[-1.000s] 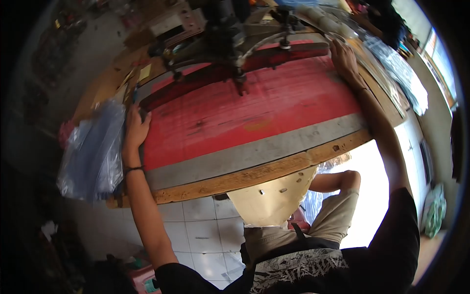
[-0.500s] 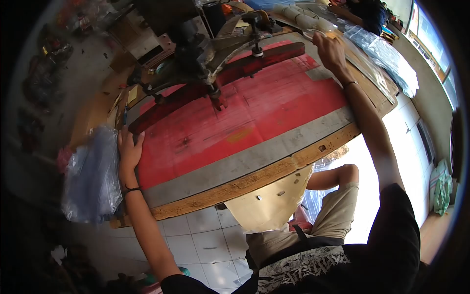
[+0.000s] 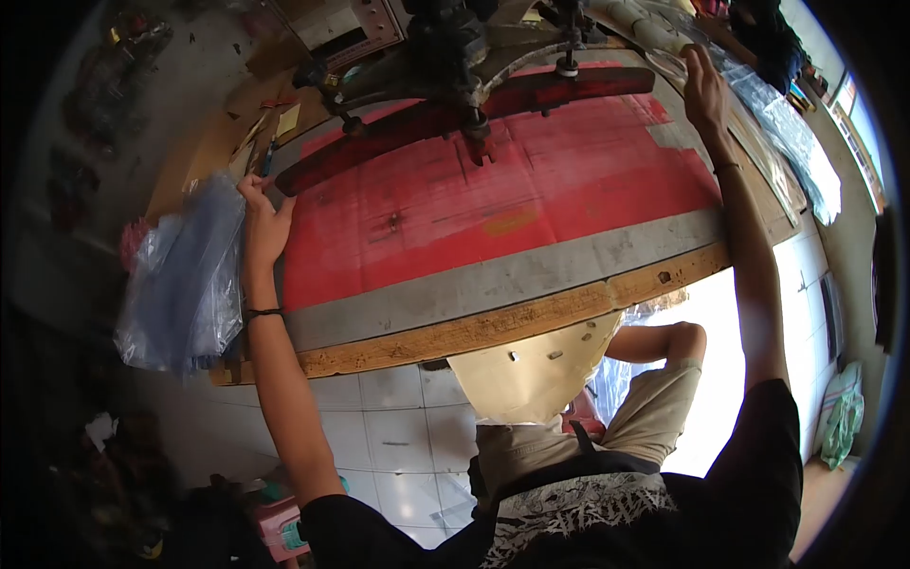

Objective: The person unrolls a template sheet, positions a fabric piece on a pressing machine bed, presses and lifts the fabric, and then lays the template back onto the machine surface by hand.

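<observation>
My left hand is at the left edge of the red sheet, close to the left end of a long dark red bar. Its thumb stands apart from the bent fingers, and nothing shows between them. Beyond the bar's right end, my right hand is over the right side of the table, fingers curled together; whatever they hold is hidden. The bar hangs under a dark metal press head with spread arms. Red sheet covers most of the grey plate.
Clear bags with bluish contents hang at the left edge. Rolls and clear plastic lie at the right, near another person. A worn wooden edge borders the table's front; a yellowish sheet hangs below.
My right hand has moved off the bar's right end and outward to the right. A grey notch now shows at the sheet's right side. My left hand stays at the left edge, its fingers now more bent.
</observation>
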